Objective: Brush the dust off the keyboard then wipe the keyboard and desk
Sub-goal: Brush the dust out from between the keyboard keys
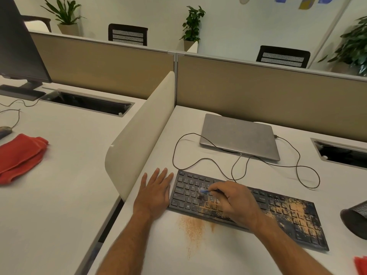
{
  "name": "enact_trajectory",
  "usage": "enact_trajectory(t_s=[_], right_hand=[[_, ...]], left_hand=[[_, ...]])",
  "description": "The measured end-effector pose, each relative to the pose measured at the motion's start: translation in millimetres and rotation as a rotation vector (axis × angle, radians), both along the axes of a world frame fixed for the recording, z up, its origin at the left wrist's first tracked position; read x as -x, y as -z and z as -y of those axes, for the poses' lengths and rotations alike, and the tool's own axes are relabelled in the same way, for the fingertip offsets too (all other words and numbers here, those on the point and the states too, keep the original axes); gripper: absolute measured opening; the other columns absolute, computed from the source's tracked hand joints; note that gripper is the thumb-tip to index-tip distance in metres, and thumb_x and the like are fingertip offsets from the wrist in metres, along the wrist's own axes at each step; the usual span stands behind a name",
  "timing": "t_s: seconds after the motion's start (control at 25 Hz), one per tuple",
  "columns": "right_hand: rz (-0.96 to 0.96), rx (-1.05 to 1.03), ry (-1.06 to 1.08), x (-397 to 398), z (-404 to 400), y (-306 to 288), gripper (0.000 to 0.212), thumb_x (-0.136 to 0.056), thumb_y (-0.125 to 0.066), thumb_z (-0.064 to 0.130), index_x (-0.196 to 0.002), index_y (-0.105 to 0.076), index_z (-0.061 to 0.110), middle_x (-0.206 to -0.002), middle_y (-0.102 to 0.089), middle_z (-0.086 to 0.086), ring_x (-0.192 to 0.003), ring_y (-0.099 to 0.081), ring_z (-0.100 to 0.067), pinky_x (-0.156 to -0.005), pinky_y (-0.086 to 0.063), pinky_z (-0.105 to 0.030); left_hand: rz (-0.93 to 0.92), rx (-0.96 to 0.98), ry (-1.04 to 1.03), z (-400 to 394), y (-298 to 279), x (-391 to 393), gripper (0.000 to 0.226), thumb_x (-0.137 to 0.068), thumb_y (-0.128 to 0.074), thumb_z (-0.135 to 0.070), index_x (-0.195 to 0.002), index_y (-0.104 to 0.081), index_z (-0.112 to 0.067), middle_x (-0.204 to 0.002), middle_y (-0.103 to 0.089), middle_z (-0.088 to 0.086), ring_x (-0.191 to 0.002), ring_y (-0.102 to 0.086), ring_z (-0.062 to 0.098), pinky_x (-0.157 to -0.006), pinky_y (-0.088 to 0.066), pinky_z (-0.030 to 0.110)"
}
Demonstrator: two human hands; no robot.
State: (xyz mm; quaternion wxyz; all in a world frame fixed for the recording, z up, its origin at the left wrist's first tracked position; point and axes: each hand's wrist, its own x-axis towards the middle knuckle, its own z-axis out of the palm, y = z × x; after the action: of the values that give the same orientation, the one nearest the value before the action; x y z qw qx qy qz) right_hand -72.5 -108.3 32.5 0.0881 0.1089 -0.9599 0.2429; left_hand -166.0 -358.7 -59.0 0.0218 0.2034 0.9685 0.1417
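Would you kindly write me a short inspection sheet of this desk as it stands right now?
Surface: white desk with a patch of tan dust before the keyboard.
Job's things: black keyboard, dust thick on its right end; small blue brush; red cloth on the neighbouring desk.
Clutter: closed grey laptop; dark mesh holder at right edge.
Hands: left hand flat on the desk beside the keyboard; right hand pinches the brush over the keys.
Cables: thin dark cable looping between laptop and keyboard.
Surroundings: tan partitions, monitor, chairs, potted plants.
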Motion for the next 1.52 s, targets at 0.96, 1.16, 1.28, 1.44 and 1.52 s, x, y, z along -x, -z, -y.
enact_trajectory(t_s=[0.96,1.16,1.28,1.44,1.52], right_hand=[[0.087,-0.017,-0.071,-1,-4,-12,0.015,-0.087,-0.054,0.03,-0.094,-0.067,0.031,-0.078,-0.061,0.026,-0.071,-0.055,0.0,-0.062,-0.047,-0.021],[0.063,-0.116,-0.115,-4,-4,-6,0.013,-0.088,-0.057,0.032,-0.099,-0.063,0.037,-0.08,-0.061,0.026,-0.069,-0.047,0.005,-0.06,-0.04,-0.014],[0.08,-0.046,-0.108,-2,-6,-12,0.014,-0.087,-0.056,0.03,-0.095,-0.066,0.034,-0.077,-0.055,0.034,-0.071,-0.051,0.009,-0.063,-0.041,-0.011],[0.048,-0.092,-0.062,-1,-6,-6,0.02,-0.09,-0.049,0.037,-0.104,-0.062,0.038,-0.082,-0.065,0.02,-0.072,-0.052,0.001,-0.063,-0.049,-0.025],[0.075,-0.083,-0.137,-5,-5,-6,0.017,-0.088,-0.053,0.035,-0.101,-0.063,0.037,-0.082,-0.063,0.026,-0.072,-0.051,0.005,-0.064,-0.046,-0.019]], left_hand=[[0.001,0.01,-0.001,0,-1,0,0.071,-0.092,0.006,-0.05,-0.158,-0.018,-0.039,-0.166,-0.008,-0.016,-0.153,0.007,0.006,-0.124,0.01,0.042],[0.002,0.01,0.002,0,-1,0,0.071,-0.092,0.006,-0.05,-0.158,-0.018,-0.038,-0.166,-0.008,-0.015,-0.153,0.007,0.007,-0.124,0.011,0.042],[0.0,0.007,0.005,0,0,0,0.071,-0.092,0.006,-0.05,-0.158,-0.019,-0.038,-0.166,-0.009,-0.014,-0.153,0.006,0.008,-0.124,0.009,0.044],[-0.02,-0.003,0.002,0,1,1,0.069,-0.093,0.002,-0.048,-0.157,-0.024,-0.037,-0.165,-0.014,-0.013,-0.154,0.001,0.009,-0.125,0.006,0.045],[-0.018,0.003,0.003,0,2,1,0.069,-0.094,0.002,-0.048,-0.157,-0.023,-0.037,-0.165,-0.013,-0.014,-0.154,0.001,0.009,-0.125,0.006,0.044]])
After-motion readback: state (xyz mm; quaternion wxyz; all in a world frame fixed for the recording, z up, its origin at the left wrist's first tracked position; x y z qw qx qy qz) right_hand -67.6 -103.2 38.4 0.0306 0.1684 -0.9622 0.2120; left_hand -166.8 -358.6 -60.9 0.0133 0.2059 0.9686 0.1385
